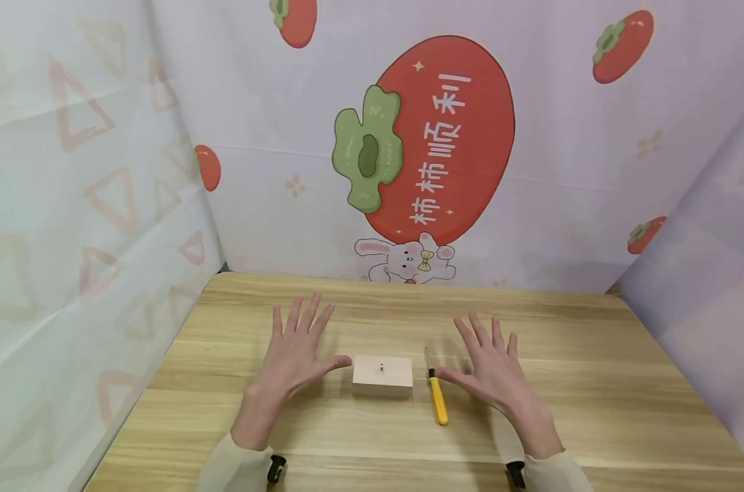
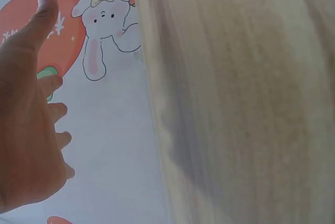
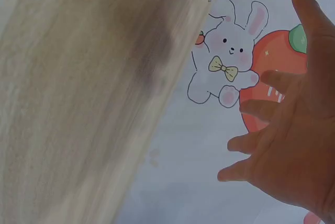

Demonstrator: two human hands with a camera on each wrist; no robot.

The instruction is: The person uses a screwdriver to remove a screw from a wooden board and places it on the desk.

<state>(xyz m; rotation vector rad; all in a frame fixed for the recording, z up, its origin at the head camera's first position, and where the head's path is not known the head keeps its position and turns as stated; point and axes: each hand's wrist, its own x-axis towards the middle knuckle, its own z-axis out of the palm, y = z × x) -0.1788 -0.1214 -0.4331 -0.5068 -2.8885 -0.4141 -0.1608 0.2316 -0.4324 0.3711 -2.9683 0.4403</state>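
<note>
Block (image 1: 374, 380): is sitting on the table (image 1: 353, 444).
Screwdriver (image 1: 438, 399): is lying right of the block.
Left hand (image 1: 291, 360): we're spreading fingers left of the block.
Right hand (image 1: 497, 371): we're spreading fingers right of the block.

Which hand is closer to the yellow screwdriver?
Right. The right hand is just right of the screwdriver; the left hand is farther off, beyond the pale block.

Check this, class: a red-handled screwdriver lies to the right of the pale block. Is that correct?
Not quite: the screwdriver has a yellow handle, not red, as the head view shows. It does lie to the right of the pale block.
</note>
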